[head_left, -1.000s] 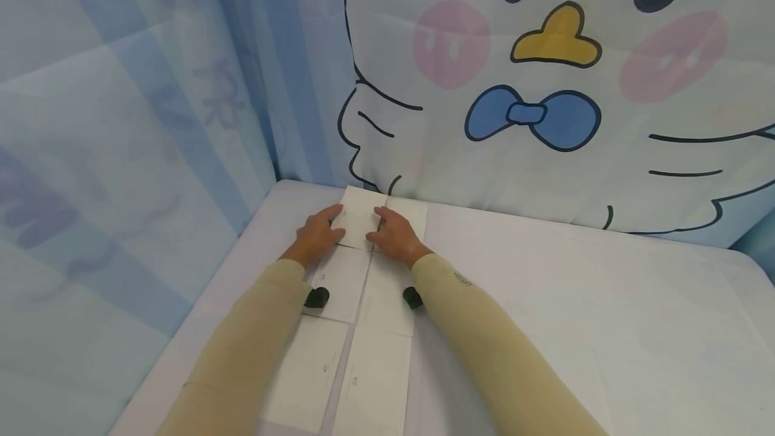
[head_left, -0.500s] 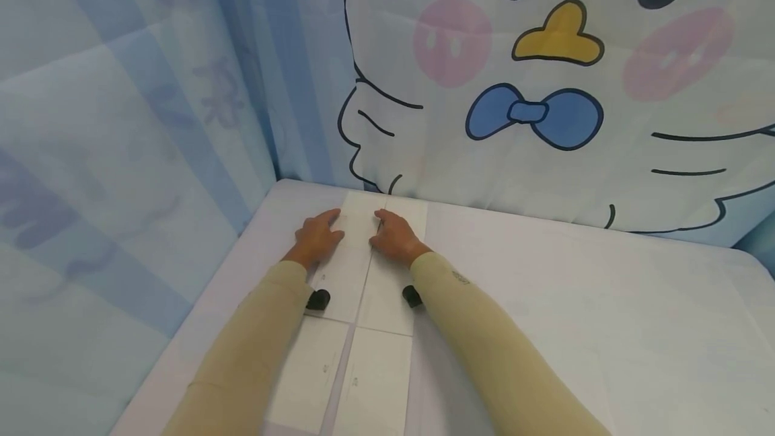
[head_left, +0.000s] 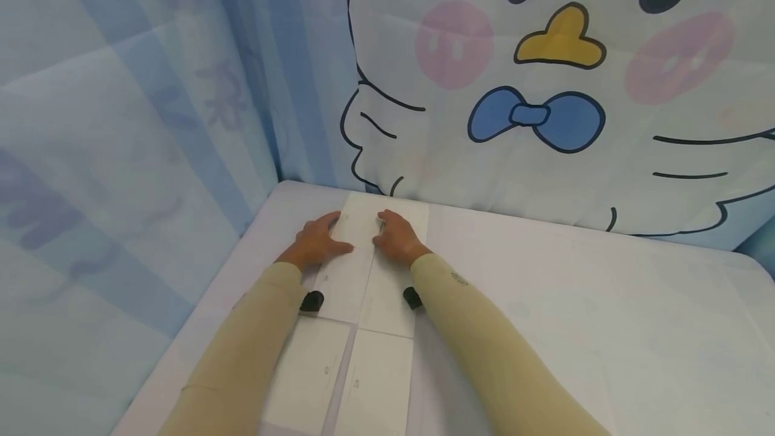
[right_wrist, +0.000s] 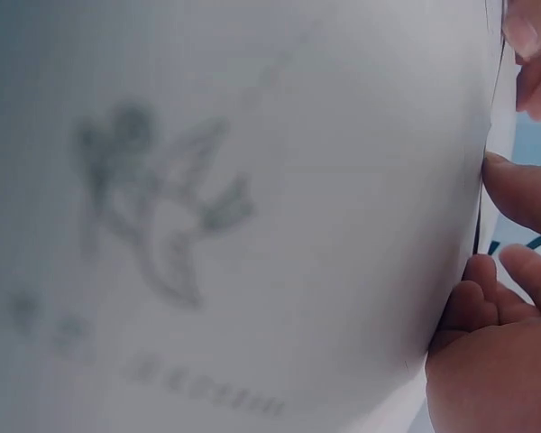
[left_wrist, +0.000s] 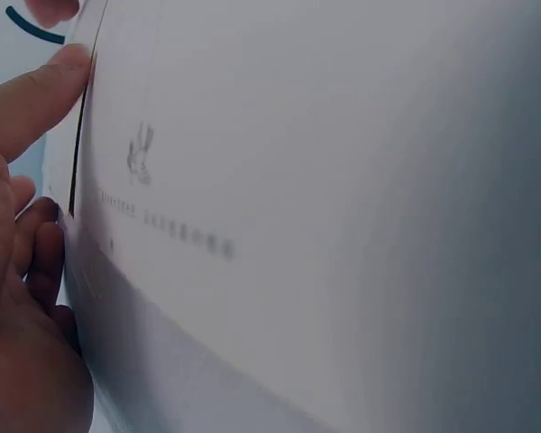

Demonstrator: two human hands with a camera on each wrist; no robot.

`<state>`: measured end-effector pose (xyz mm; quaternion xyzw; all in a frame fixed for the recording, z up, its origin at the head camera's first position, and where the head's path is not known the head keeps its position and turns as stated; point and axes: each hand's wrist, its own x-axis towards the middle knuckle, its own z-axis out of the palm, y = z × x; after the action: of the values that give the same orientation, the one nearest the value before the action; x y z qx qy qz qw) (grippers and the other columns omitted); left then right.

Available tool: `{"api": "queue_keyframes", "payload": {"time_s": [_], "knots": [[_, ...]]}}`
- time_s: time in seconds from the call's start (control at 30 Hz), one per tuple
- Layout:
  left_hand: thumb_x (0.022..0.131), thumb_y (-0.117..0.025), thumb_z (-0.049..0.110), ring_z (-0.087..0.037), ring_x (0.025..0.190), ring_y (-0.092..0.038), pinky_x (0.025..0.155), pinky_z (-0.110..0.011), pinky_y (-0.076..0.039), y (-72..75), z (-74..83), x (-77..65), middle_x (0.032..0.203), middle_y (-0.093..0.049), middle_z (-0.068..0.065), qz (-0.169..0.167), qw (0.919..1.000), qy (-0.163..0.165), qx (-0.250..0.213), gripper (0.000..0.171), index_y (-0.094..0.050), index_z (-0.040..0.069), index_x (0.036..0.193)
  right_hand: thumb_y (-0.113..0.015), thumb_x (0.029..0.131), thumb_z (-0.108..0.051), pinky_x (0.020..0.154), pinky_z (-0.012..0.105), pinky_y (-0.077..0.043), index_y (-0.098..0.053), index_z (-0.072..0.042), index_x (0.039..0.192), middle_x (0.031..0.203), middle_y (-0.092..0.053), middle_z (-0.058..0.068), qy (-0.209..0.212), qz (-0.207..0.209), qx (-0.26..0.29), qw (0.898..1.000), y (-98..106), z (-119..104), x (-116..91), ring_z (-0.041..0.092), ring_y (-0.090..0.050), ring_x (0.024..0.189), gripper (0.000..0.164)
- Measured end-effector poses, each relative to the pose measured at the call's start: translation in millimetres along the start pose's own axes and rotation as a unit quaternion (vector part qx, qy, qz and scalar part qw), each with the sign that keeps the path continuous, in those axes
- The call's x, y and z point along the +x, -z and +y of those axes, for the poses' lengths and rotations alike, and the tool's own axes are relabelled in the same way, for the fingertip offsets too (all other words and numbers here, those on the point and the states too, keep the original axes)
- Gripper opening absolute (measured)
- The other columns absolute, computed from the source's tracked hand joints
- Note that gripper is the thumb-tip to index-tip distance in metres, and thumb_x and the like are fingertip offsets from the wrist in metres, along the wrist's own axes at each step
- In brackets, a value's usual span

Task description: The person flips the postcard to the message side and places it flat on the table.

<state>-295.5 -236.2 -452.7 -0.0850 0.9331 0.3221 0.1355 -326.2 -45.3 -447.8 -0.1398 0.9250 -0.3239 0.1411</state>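
White paper cards lie in two columns on a white table. My left hand (head_left: 315, 239) is at the left side of the far left card (head_left: 362, 221), fingers spread, with its thumb reaching over the paper. Over the seam with the far right card (head_left: 416, 215) rests my right hand (head_left: 398, 238), fingers loosely bent. Beside the left thumb, a card (left_wrist: 325, 135) with a small grey drawing and print fills the left wrist view. The right wrist view has a card (right_wrist: 343, 207) with a blurred winged drawing, and fingertips touch down beyond its far edge.
Nearer me lie a middle left card (head_left: 345, 288), a middle right card (head_left: 385, 301), a front left card (head_left: 307, 374) and a front right card (head_left: 377, 382). The white table (head_left: 575, 315) extends right. Printed curtains (head_left: 436, 147) hang behind and on the left.
The far left card, raised between both hands a second ago, now lies flat on the table. My left thumb has spread away from the fingers toward the right; the right hand has hardly moved.
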Motion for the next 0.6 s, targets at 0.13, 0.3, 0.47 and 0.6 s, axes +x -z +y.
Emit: {"api": "queue_keyframes", "payload": {"time_s": [0.13, 0.3, 0.47, 0.6], "knots": [[0.088, -0.076, 0.037, -0.041, 0.144, -0.025, 0.115, -0.063, -0.022, 1.4, -1.5, -3.2, 0.161, -0.028, -0.015, -0.016, 0.9998, -0.012, 0.007, 0.088, -0.028, 0.017, 0.159, -0.061, 0.099, -0.010, 0.120, 0.040, -0.021, -0.042, -0.002, 0.150, 0.159, -0.035, 0.013, 0.002, -0.004, 0.006, 1.000, 0.4, 1.8, -0.8, 0.028, -0.028, 0.147, 0.055], [0.089, -0.075, 0.036, -0.040, 0.144, -0.026, 0.115, -0.063, -0.022, 2.5, -2.9, -5.7, 0.161, -0.029, -0.014, -0.025, 0.9993, -0.023, 0.013, 0.084, -0.032, 0.018, 0.158, -0.060, 0.100, -0.011, 0.120, 0.039, -0.021, -0.043, -0.002, 0.150, 0.159, -0.034, 0.012, 0.004, -0.013, 0.000, 1.000, 0.9, 1.6, -1.9, 0.027, -0.028, 0.148, 0.053], [0.090, -0.074, 0.036, -0.040, 0.143, -0.027, 0.114, -0.065, -0.022, 4.2, -4.2, -5.7, 0.161, -0.029, -0.014, -0.029, 0.9991, -0.029, 0.014, 0.081, -0.033, 0.018, 0.157, -0.058, 0.100, -0.011, 0.120, 0.040, -0.021, -0.044, -0.003, 0.149, 0.159, -0.035, 0.011, 0.006, -0.019, -0.005, 1.000, 1.7, 0.7, -2.1, 0.026, -0.027, 0.148, 0.051], [0.090, -0.073, 0.036, -0.041, 0.144, -0.026, 0.114, -0.064, -0.022, 5.6, -2.9, -6.2, 0.161, -0.029, -0.015, -0.030, 0.9990, -0.029, 0.015, 0.081, -0.032, 0.017, 0.157, -0.057, 0.101, -0.011, 0.120, 0.040, -0.020, -0.043, -0.003, 0.149, 0.159, -0.034, 0.012, 0.008, -0.021, -0.006, 1.000, 2.3, -0.4, -2.4, 0.027, -0.027, 0.148, 0.051]]}}
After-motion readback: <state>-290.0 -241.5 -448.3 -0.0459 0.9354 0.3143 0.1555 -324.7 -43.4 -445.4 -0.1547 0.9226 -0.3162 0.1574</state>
